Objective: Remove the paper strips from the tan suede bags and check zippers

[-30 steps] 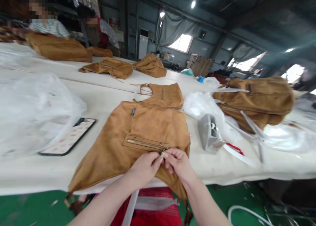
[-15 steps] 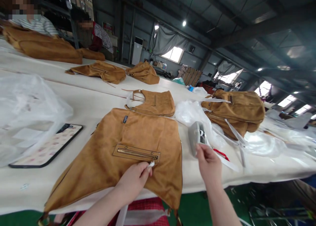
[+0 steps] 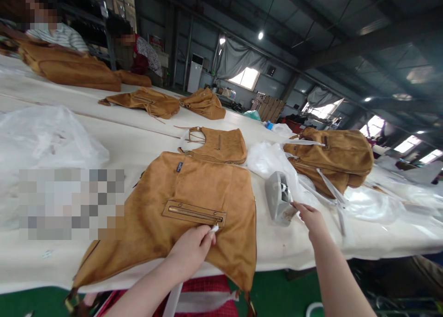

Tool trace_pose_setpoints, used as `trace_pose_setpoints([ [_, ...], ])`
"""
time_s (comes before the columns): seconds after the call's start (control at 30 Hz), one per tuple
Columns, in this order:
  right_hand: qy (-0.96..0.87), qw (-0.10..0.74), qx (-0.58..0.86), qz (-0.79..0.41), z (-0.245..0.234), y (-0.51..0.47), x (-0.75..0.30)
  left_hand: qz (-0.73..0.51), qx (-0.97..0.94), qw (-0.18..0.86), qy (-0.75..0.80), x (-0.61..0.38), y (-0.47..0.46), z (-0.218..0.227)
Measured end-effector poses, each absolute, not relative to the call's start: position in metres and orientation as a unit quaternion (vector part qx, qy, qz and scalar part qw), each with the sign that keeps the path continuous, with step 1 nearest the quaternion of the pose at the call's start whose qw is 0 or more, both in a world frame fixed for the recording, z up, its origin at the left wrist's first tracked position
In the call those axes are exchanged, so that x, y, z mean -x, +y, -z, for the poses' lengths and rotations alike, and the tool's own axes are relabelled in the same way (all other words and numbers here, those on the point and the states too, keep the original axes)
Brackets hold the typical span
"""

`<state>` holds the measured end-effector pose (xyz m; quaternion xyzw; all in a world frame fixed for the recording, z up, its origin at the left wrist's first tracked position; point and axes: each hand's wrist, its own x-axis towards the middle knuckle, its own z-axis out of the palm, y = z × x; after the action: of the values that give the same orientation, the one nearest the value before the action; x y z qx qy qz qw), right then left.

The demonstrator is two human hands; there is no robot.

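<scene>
Large tan bag (image 3: 207, 183) lay flat on the white-covered desk (image 3: 273, 252) directly before the wearer, its lower edge at the near desk edge and two corners hanging past it. Front zipper (image 3: 194, 213) ran across the middle of the bag, sloping slightly down to the right; small dark label (image 3: 179, 167) sat above it.

Left hand (image 3: 195, 245): fingers pinched together on a small white wrap (image 3: 214, 228) at the zipper's right end, forearm lying over the bag's lower part.

Right hand (image 3: 313, 218): well apart from the left, right of the bag, thumb and forefinger drawn together at the near right end of a grey tape dispenser (image 3: 272, 199). Whether they gripped a tape end could not be told at this size.

Surroundings: smaller tan bag (image 3: 230, 144) just beyond the large one; crumpled clear plastic (image 3: 265, 158) behind the dispenser; full tan bag (image 3: 339, 158) farther right, pale strips hanging from it. More clear plastic (image 3: 51, 134) lay at left. Two tan bags rested farther along the desk. At far left, one person in a striped top (image 3: 71, 38) stood behind bulky tan bags (image 3: 72, 68), another person (image 3: 147, 54) nearby, bent forward.
</scene>
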<state>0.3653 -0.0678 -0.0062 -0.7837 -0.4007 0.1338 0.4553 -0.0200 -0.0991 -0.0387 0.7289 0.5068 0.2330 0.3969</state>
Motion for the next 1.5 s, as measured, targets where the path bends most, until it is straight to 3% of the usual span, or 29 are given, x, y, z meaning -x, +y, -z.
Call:
trace_pose_setpoints([
  [0.2, -0.396, 0.511, 0.749, -0.146, 0.004, -0.065, -0.355, -0.23, -0.728, 0.396, 0.51, 0.019, -0.098, 0.041],
  [0.43, -0.366, 0.59, 0.716, -0.074, 0.016, -0.083, -0.338, -0.23, -0.724, 0.4, 0.513, 0.019, -0.098, 0.039],
  [0.9, -0.321, 0.595, 0.716, -0.177, 0.056, -0.106, -0.337, -0.232, -0.717, 0.407, 0.516, 0.019, -0.097, 0.041],
  [1.07, -0.323, 0.532, 0.769, -0.144, 0.044, -0.131, -0.301, -0.213, -0.718, 0.419, 0.514, 0.02, -0.098, 0.039],
  [1.13, -0.394, 0.527, 0.726, -0.199, 0.034, -0.14, -0.264, -0.208, -0.719, 0.417, 0.516, 0.02, -0.098, 0.039],
  [1.3, -0.464, 0.481, 0.574, -0.473, 0.025, -0.14, -0.164, -0.198, -0.73, 0.386, 0.528, 0.019, -0.102, 0.041],
  [1.5, -0.463, 0.412, 0.564, -0.545, 0.04, -0.124, -0.132, -0.212, -0.747, 0.348, 0.526, 0.018, -0.107, 0.046],
])
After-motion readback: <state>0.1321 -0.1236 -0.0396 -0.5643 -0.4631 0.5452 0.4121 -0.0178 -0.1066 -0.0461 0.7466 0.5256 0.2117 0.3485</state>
